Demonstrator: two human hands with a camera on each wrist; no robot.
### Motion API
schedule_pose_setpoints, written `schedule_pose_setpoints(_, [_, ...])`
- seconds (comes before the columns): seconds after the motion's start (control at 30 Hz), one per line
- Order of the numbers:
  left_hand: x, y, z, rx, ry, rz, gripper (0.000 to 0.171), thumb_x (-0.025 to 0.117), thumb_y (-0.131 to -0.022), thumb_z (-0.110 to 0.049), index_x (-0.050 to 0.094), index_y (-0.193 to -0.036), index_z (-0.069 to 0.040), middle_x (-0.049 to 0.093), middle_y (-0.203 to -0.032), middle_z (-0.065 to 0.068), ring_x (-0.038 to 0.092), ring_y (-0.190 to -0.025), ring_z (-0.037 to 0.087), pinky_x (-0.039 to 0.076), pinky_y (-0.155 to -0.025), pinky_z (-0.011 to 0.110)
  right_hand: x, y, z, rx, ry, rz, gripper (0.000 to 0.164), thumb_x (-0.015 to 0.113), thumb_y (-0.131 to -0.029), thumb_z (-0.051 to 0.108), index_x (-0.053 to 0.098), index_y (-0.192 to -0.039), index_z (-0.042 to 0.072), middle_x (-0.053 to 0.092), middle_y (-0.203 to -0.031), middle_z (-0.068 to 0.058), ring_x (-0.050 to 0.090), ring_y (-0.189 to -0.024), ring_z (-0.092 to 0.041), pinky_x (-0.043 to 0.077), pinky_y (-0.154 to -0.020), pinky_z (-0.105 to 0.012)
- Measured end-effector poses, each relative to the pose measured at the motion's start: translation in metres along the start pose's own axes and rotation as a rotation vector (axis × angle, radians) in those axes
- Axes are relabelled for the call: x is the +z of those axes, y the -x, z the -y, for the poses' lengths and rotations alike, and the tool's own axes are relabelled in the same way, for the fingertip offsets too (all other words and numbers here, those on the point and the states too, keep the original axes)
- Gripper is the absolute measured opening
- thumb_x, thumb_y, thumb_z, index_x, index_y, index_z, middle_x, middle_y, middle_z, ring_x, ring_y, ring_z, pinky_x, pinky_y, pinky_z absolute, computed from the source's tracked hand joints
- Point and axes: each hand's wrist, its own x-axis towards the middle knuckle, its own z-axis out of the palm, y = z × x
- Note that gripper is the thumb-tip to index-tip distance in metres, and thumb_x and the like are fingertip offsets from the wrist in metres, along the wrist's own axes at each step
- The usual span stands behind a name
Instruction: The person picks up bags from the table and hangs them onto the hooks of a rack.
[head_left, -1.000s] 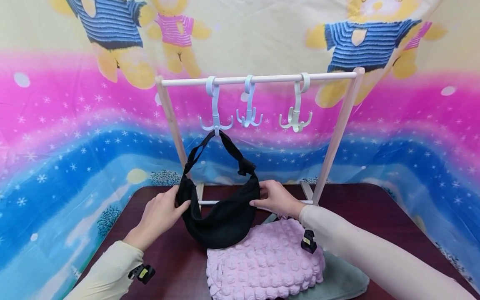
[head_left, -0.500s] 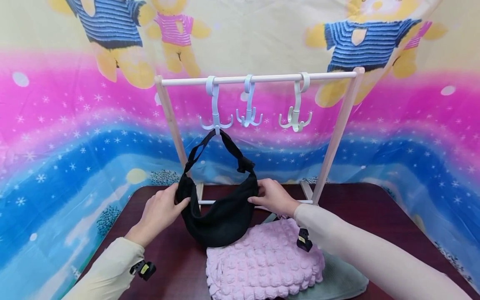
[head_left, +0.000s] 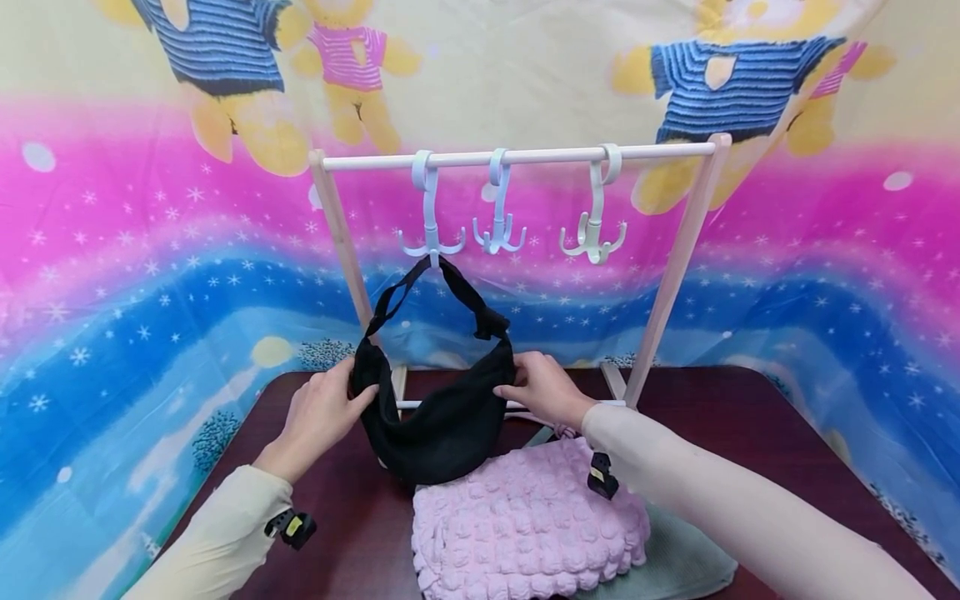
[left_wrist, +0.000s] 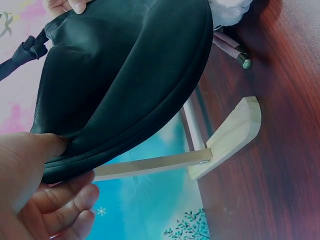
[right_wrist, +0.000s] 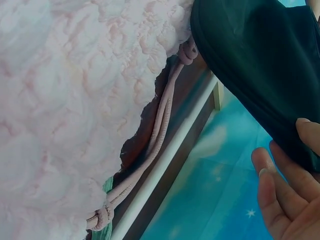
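A black shoulder bag hangs by its strap from the lower prong of the leftmost hook. My left hand pinches the bag's left end; in the left wrist view the thumb lies on the near side and the fingers curl behind. At the other end, my right hand pinches the fabric between thumb and fingers. Just beneath the black bag lies a pink puffy bag, its knotted pink strap visible in the right wrist view.
A rack with a white rail and wooden posts stands on the dark red table. A blue hook and a pale green hook also hang there. A grey-green bag lies partly under the pink one.
Both hands have shifted very slightly, the right one a little left and up. The black bag's lower edge has risen a little; its strap stays on the hook.
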Motion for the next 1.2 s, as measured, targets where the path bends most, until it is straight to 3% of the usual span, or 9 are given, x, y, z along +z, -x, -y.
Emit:
schedule_pose_setpoints(0.23, [-0.002,-0.005,0.0,-0.002,-0.01,-0.023,0.031,0.071,-0.094,-0.03,0.063,-0.113,-0.006,0.061,-0.068,0.004,0.055,-0.055,0.015,0.04,-0.049,0.031,0.0,-0.005,0.002,-0.007,-0.009,-0.026,0.023,0.073,-0.094,0.023,0.071,-0.115,0.011,0.077,-0.097,-0.003,0.073,-0.086,-0.012,0.058,-0.078,-0.032])
schedule_pose_setpoints(0.63, [-0.005,-0.008,0.0,-0.016,0.002,-0.035,0.025,0.071,-0.095,-0.029,0.058,-0.1,-0.008,0.058,-0.067,0.005,0.053,-0.054,0.016,0.038,-0.048,0.031,-0.001,-0.01,0.002,0.021,-0.017,-0.039,0.019,0.07,-0.097,0.022,0.071,-0.111,0.01,0.075,-0.097,-0.004,0.071,-0.084,-0.014,0.056,-0.074,-0.031])
schedule_pose_setpoints(0.87, [-0.005,-0.011,0.001,-0.02,-0.01,-0.03,0.024,0.07,-0.095,-0.028,0.057,-0.099,-0.008,0.059,-0.069,0.007,0.054,-0.056,0.018,0.038,-0.049,0.032,0.002,-0.013,0.002,0.043,0.017,-0.044,0.019,0.066,-0.099,0.022,0.07,-0.113,0.01,0.074,-0.096,-0.005,0.07,-0.082,-0.017,0.054,-0.07,-0.03])
schedule_pose_setpoints(1.2, [-0.002,-0.014,0.006,-0.031,-0.001,-0.045,0.025,0.07,-0.095,-0.029,0.061,-0.106,-0.009,0.064,-0.075,0.009,0.058,-0.06,0.02,0.04,-0.051,0.032,0.006,-0.015,0.001,0.035,0.046,-0.05,0.02,0.068,-0.098,0.024,0.071,-0.113,0.011,0.073,-0.093,-0.003,0.067,-0.077,-0.011,0.054,-0.068,-0.029])
